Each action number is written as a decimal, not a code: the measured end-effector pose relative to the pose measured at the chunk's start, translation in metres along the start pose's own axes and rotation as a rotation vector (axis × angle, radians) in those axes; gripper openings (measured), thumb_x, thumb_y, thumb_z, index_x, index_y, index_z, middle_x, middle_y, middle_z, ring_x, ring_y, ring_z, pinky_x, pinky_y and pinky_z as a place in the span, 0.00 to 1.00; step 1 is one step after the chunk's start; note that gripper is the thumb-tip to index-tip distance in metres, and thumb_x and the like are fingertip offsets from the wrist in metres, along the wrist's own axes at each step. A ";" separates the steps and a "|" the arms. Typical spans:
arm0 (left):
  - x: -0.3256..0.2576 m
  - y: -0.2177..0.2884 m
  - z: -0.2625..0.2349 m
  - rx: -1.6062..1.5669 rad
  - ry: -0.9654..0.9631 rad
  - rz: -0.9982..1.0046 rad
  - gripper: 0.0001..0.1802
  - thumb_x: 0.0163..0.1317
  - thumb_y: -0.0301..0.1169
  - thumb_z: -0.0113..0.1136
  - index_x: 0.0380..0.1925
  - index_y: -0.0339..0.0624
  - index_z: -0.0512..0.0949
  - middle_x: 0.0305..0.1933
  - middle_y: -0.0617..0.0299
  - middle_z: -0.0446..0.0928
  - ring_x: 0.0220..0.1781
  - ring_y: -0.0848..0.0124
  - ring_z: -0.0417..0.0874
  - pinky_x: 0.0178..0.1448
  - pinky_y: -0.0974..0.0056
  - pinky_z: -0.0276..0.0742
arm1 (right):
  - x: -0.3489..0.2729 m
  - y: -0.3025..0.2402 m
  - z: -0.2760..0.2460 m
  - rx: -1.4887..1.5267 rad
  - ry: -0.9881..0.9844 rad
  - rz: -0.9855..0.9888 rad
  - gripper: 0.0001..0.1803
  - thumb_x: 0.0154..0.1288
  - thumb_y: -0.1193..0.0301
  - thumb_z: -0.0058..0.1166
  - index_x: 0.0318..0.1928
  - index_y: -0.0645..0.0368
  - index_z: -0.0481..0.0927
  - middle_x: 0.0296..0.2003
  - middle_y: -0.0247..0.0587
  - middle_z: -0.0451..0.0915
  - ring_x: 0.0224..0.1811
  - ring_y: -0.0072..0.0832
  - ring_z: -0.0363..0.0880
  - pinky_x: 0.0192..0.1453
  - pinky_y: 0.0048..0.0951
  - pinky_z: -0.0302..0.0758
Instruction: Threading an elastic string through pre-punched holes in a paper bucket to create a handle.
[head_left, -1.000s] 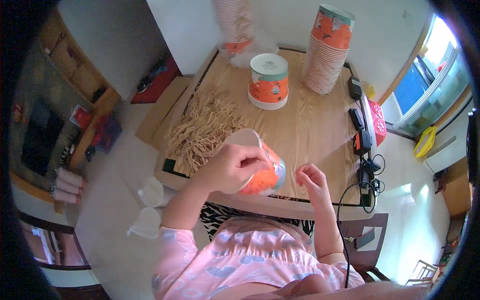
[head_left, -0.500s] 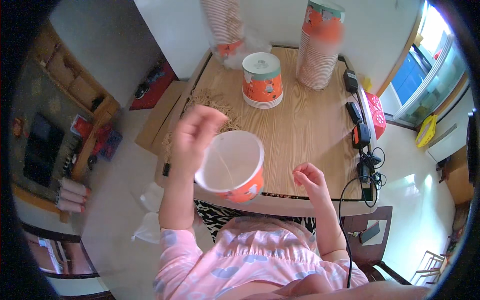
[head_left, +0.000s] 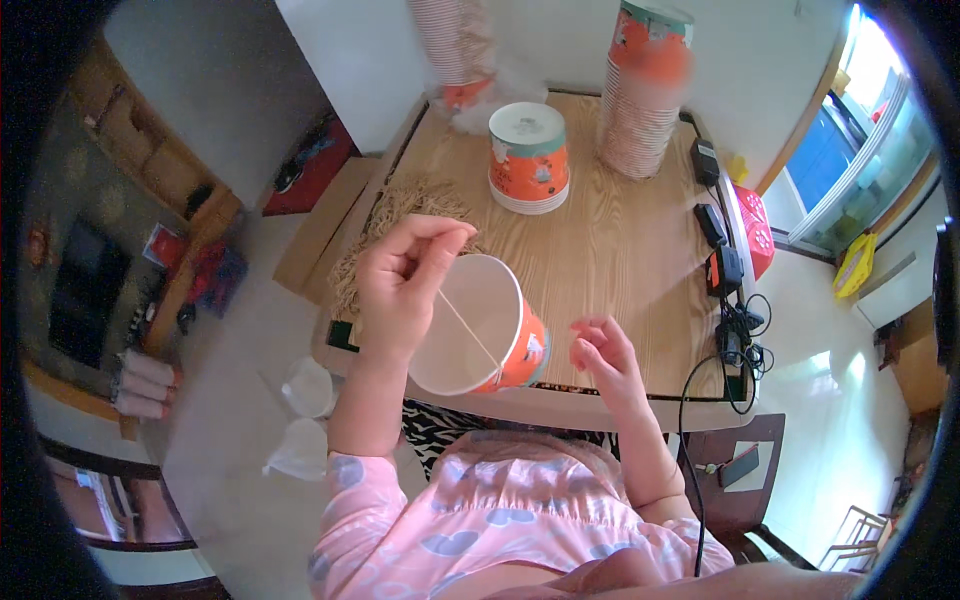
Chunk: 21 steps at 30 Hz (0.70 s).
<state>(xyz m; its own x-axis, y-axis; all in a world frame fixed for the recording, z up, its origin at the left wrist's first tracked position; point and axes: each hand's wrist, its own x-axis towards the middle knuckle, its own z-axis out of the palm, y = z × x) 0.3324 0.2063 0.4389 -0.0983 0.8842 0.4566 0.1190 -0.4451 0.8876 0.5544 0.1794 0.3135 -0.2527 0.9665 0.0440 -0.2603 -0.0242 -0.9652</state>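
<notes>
My left hand (head_left: pixel 405 285) is closed in a pinch on a thin beige string (head_left: pixel 466 325). The string runs taut down to the rim of an orange paper tub (head_left: pixel 523 352), where it looks fastened. This tub is tilted, its white mouth toward my left hand, and it is over the table's front edge. My right hand (head_left: pixel 607 365) is just right of the tub, apart from it, with fingers bent, thumb and forefinger parted and nothing visible between them. Beyond my left hand lies a pile of similar beige strings (head_left: pixel 405 210).
Upside-down nested orange tubs (head_left: pixel 529 165) stand on the wooden table (head_left: pixel 610 270). Tall tub stacks stand at the back right (head_left: pixel 637 125) and back left (head_left: pixel 452 45), the latter beside clear plastic. Black adapters and cables (head_left: pixel 735 310) line the right edge. A cardboard sheet (head_left: pixel 318 235) leans at left.
The tub has tilted and turned, swinging its mouth leftward. My left hand has shifted slightly right, and the string is now taut. My right hand has moved slightly left, its fingers loosening.
</notes>
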 end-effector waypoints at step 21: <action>-0.004 -0.069 0.023 -0.972 -0.073 -0.377 0.08 0.63 0.33 0.52 0.35 0.40 0.75 0.13 0.76 0.52 0.12 0.84 0.47 0.17 0.74 0.42 | 0.017 0.031 0.034 -0.119 -0.050 -0.163 0.12 0.59 0.77 0.55 0.42 0.61 0.68 0.38 0.34 0.72 0.41 0.19 0.73 0.50 0.25 0.70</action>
<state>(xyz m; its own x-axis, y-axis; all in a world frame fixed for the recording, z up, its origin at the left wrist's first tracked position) 0.3473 0.2368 0.3745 0.1001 0.9814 0.1639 -0.7559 -0.0321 0.6539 0.5103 0.1858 0.2933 -0.2628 0.9412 0.2121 -0.1905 0.1649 -0.9677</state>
